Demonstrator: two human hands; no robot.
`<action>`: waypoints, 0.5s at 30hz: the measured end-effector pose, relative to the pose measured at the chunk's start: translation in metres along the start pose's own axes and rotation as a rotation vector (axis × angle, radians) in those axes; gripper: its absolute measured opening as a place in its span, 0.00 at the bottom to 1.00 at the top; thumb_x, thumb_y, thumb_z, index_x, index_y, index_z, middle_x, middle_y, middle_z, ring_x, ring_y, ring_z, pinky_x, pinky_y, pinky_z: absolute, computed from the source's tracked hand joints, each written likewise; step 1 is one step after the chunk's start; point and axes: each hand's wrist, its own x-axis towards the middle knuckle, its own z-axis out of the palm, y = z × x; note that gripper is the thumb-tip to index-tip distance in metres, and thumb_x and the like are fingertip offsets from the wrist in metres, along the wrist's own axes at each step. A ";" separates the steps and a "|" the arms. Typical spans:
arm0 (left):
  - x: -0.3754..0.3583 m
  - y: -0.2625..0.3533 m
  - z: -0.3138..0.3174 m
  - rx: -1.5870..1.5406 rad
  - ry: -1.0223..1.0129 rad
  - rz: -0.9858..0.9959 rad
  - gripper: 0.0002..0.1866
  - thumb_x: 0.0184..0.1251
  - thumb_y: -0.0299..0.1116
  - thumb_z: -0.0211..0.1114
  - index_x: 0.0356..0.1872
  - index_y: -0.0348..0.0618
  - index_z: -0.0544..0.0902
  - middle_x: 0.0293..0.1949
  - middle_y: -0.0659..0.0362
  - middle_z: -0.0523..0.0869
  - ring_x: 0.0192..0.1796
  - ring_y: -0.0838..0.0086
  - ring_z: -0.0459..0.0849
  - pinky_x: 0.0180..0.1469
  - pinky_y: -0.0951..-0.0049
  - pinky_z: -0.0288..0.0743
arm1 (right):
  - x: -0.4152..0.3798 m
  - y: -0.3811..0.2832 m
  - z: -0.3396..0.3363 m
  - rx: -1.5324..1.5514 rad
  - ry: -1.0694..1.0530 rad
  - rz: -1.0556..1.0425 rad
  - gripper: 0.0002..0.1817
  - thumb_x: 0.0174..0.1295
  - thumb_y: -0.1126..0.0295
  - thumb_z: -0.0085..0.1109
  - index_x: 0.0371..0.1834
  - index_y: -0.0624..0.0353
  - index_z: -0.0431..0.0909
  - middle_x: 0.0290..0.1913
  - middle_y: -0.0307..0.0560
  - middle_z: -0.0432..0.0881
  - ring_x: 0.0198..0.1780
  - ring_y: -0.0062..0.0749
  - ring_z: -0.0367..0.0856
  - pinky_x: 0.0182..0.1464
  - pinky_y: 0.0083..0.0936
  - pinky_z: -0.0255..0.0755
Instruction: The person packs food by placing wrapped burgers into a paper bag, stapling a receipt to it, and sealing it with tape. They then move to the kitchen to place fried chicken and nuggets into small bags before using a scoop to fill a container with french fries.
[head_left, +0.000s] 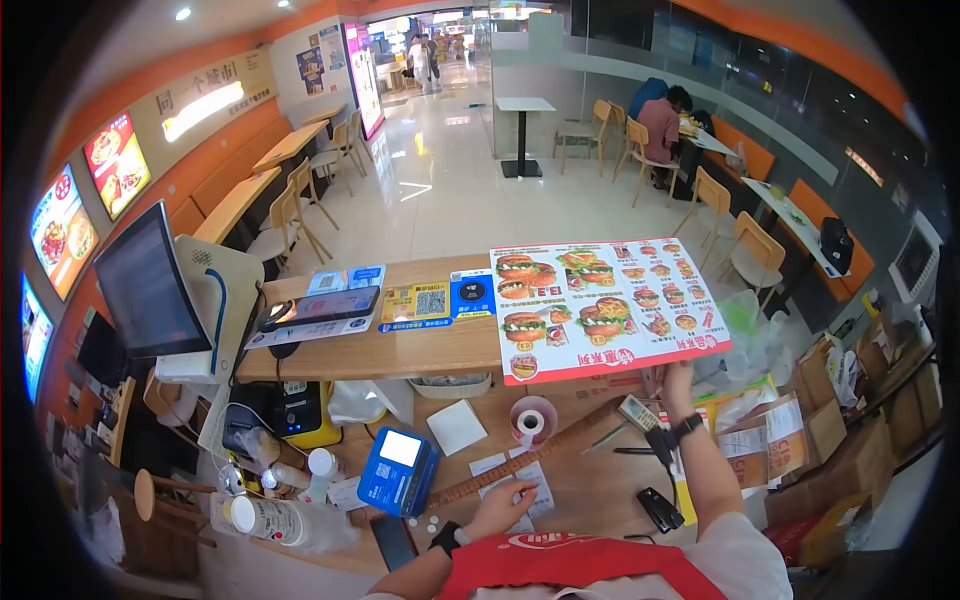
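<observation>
Fabric of a bright red apron (560, 570) fills the bottom edge of the frame. Just above it, at bottom centre, the left hand (505, 508), wearing a black band, lies over thin white printed paper slips (540, 490); its fingers are loosely curled, and whether they pinch a slip cannot be told. A sweep of that forearm toward the lower left could knock the black rectangular phone (393, 543) or scatter the small white round discs (432, 523) near it. Close by, the blue boxy payment device (397, 472) stands upright enough that a bump might tip it.

Right of centre, the right hand (676, 374) reaches up to the lower edge of the large white-and-red printed menu sheet (610, 312). Its fingers are hidden there, so whether they grip or merely touch cannot be told. The sheet spans the centre right, covering part of the raised light-wood counter (440, 350) and jutting past its near edge. With support possibly at one spot only, the sheet could swing or slide down onto the white paper roll (530, 425) below. Shifted left, it might push the blue-and-yellow QR card (425, 304) along the counter; shifted right, its corner could snag the crumpled clear plastic bags (750, 345). Farther off, upper centre, the white-topped table (525, 104) stands well apart from it all.
</observation>
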 end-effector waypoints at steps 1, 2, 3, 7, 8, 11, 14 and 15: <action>0.003 0.011 0.002 -0.047 -0.017 0.020 0.14 0.56 0.36 0.58 0.41 0.39 0.77 0.36 0.51 0.80 0.37 0.63 0.79 0.38 0.70 0.72 | -0.017 -0.034 -0.006 0.463 -0.068 0.515 0.08 0.57 0.65 0.47 0.24 0.56 0.68 0.16 0.41 0.72 0.13 0.22 0.68 0.14 0.15 0.61; 0.008 0.018 0.007 -0.094 -0.038 0.071 0.16 0.56 0.37 0.58 0.43 0.39 0.75 0.38 0.51 0.79 0.39 0.64 0.78 0.41 0.70 0.71 | -0.037 -0.052 -0.008 0.480 -0.018 0.562 0.09 0.58 0.65 0.46 0.23 0.55 0.67 0.15 0.39 0.71 0.12 0.21 0.66 0.12 0.15 0.59; 0.011 0.026 0.014 -0.142 -0.059 0.120 0.18 0.56 0.37 0.59 0.46 0.39 0.74 0.39 0.51 0.79 0.41 0.64 0.78 0.43 0.71 0.70 | -0.061 -0.064 -0.012 0.496 0.031 0.611 0.09 0.58 0.66 0.44 0.22 0.55 0.66 0.14 0.38 0.69 0.11 0.19 0.65 0.11 0.14 0.57; 0.017 0.058 0.040 -0.102 -0.205 0.374 0.31 0.55 0.37 0.60 0.59 0.41 0.58 0.55 0.49 0.65 0.56 0.64 0.67 0.55 0.71 0.62 | -0.145 -0.104 -0.039 0.323 -0.435 0.749 0.08 0.61 0.65 0.44 0.29 0.56 0.68 0.18 0.39 0.73 0.16 0.19 0.70 0.17 0.15 0.64; 0.016 0.062 0.048 -0.074 -0.257 0.459 0.36 0.56 0.36 0.60 0.63 0.43 0.51 0.61 0.49 0.57 0.60 0.65 0.62 0.58 0.70 0.59 | -0.159 -0.118 -0.044 0.319 -0.431 0.750 0.08 0.61 0.65 0.44 0.29 0.56 0.68 0.18 0.39 0.73 0.16 0.19 0.70 0.17 0.15 0.64; 0.008 0.073 0.063 -0.401 -0.572 0.425 0.41 0.55 0.36 0.60 0.65 0.44 0.44 0.63 0.49 0.49 0.64 0.64 0.54 0.61 0.68 0.55 | -0.186 -0.150 -0.052 0.305 -0.849 0.711 0.09 0.62 0.64 0.42 0.33 0.57 0.70 0.23 0.39 0.76 0.22 0.20 0.74 0.25 0.16 0.69; -0.001 0.078 0.060 -0.705 -0.717 0.218 0.41 0.55 0.34 0.60 0.65 0.45 0.43 0.64 0.53 0.49 0.65 0.66 0.51 0.61 0.67 0.55 | -0.202 -0.160 -0.057 0.507 -0.746 0.757 0.11 0.63 0.65 0.41 0.37 0.59 0.71 0.31 0.38 0.77 0.31 0.19 0.75 0.33 0.17 0.69; -0.002 0.079 0.058 -0.828 -0.765 0.151 0.41 0.54 0.33 0.60 0.65 0.45 0.43 0.64 0.53 0.49 0.65 0.65 0.52 0.61 0.67 0.55 | -0.205 -0.165 -0.057 0.510 -0.738 0.757 0.11 0.63 0.65 0.41 0.37 0.59 0.71 0.31 0.38 0.77 0.31 0.19 0.75 0.33 0.17 0.69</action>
